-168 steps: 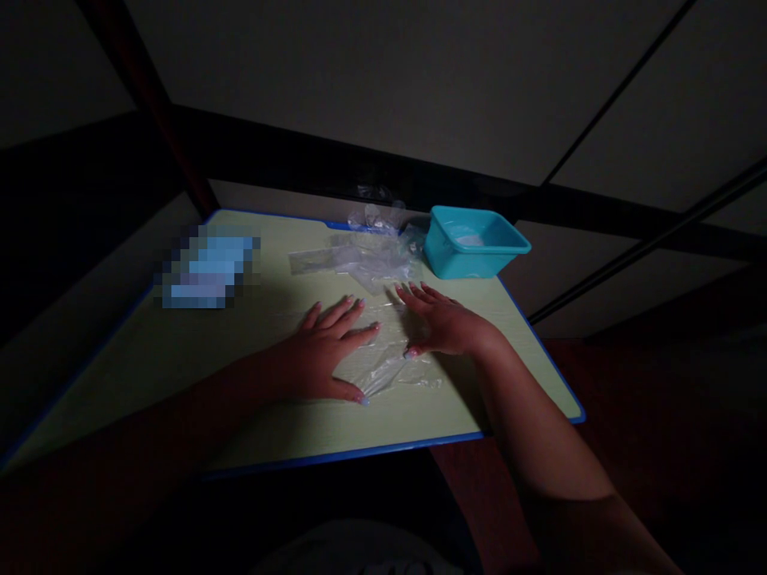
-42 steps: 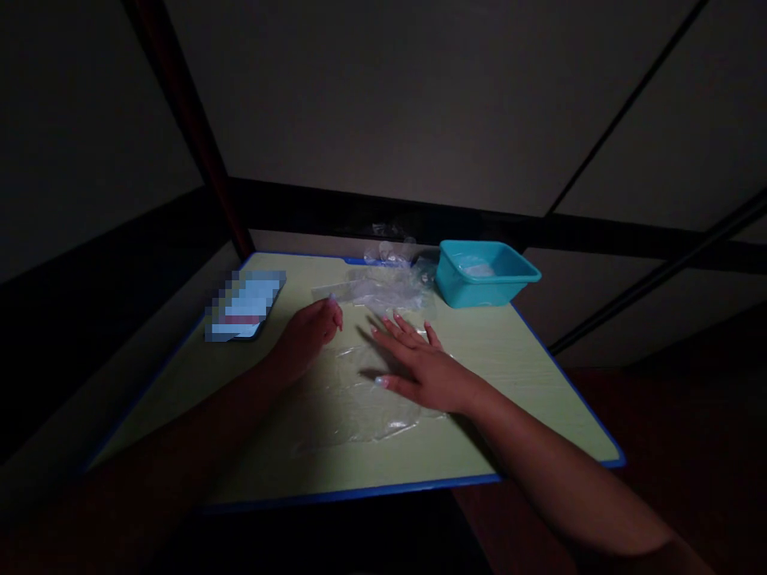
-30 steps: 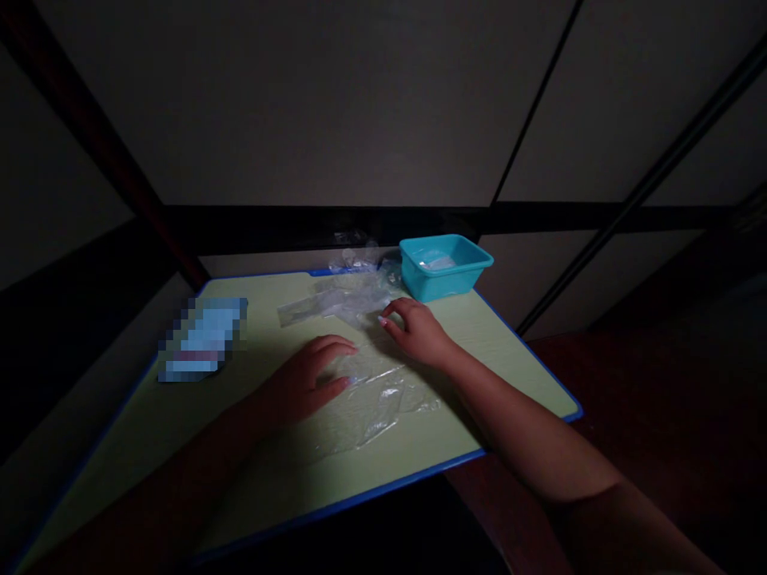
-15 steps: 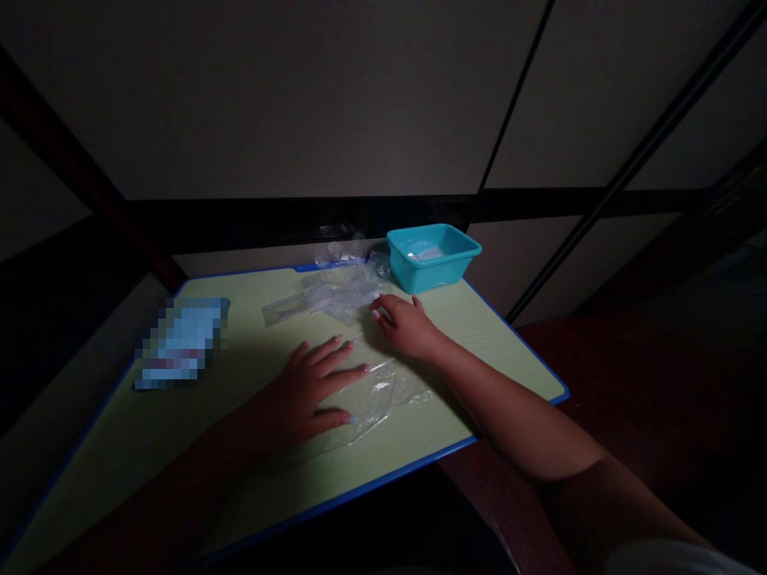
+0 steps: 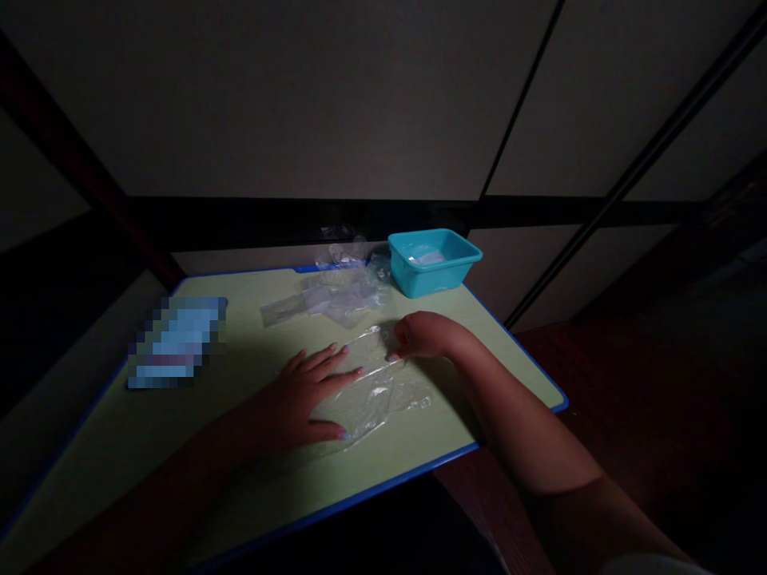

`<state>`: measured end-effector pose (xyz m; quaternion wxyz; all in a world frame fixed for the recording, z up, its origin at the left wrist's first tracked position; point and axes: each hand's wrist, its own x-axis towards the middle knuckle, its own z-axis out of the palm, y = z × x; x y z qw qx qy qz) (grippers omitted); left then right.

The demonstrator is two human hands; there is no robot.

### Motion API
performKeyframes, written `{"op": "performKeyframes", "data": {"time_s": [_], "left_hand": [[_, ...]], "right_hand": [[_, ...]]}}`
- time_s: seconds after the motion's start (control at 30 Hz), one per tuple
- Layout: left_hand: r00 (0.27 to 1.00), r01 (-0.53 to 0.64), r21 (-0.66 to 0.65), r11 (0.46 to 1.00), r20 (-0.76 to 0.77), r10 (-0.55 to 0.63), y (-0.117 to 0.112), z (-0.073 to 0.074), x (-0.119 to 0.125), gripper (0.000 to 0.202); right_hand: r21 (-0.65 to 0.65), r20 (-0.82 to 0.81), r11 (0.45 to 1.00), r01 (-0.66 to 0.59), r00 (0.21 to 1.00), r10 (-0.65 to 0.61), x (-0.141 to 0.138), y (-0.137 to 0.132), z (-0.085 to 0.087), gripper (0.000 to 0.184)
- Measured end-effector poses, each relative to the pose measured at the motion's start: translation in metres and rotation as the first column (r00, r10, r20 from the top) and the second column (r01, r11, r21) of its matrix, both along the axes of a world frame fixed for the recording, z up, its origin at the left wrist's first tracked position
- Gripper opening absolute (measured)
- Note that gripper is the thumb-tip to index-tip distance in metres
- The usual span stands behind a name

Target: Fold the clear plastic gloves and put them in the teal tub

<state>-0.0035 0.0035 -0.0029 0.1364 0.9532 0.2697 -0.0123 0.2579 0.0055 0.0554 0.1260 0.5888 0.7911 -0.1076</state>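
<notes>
Squarely on the green table (image 5: 240, 351) lies the clear plastic bag (image 5: 375, 395), the left hand (image 5: 300, 397) pressing it flat with fingers spread. The right hand (image 5: 421, 335), fingers curled, pinches its far edge.

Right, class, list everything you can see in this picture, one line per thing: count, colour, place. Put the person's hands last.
table: one, pale green top with a blue edge, fills the lower left of the view.
tub: one, turquoise, far right corner of the table.
loose bags: a small heap, number unclear, clear plastic, far edge of the table just left of the tub.
clear sheet: one, transparent and crinkled, flat on the table near the front edge.
blurred item: one, light blue, left part of the table.
left hand: one, palm down, fingers spread on the clear sheet.
right hand: one, curled, fingers closed on the sheet's far edge.
</notes>
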Motion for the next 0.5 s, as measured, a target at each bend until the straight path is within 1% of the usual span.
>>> {"op": "performKeyframes", "data": {"time_s": [0.13,0.2,0.27,0.33,0.4,0.47,0.5], "left_hand": [[0.998,0.014,0.009,1.000,0.058,-0.014,0.002,-0.002,-0.001,0.077],[0.991,0.000,0.027,1.000,0.133,-0.004,0.003,-0.002,-0.001,0.071],[0.968,-0.056,0.036,0.998,0.249,0.046,0.005,-0.002,-0.001,0.060],[0.910,-0.155,0.016,0.988,0.393,0.136,0.008,-0.001,-0.001,0.049],[0.817,-0.249,-0.035,0.968,0.529,0.229,0.012,0.001,-0.001,0.042],[0.727,-0.294,-0.103,0.950,0.621,0.292,0.017,0.004,-0.002,0.041],[0.695,-0.312,-0.148,0.938,0.637,0.332,0.020,0.006,-0.002,0.041]], "right_hand": [[-0.005,0.035,1.000,-0.003,0.999,0.004,-0.005,-0.001,-0.002,0.045],[0.006,0.043,1.000,-0.001,0.999,0.000,-0.007,-0.002,-0.002,0.050],[0.045,0.031,0.999,0.004,1.000,-0.006,-0.009,-0.004,-0.002,0.052],[0.093,-0.024,0.996,-0.015,1.000,0.017,-0.012,-0.008,-0.002,0.048],[0.124,-0.114,0.989,-0.082,0.989,0.097,-0.015,-0.013,-0.002,0.038],[0.125,-0.213,0.978,-0.167,0.958,0.191,-0.019,-0.020,-0.002,0.025],[0.130,-0.262,0.972,-0.195,0.939,0.223,-0.021,-0.023,-0.002,0.023]]}}
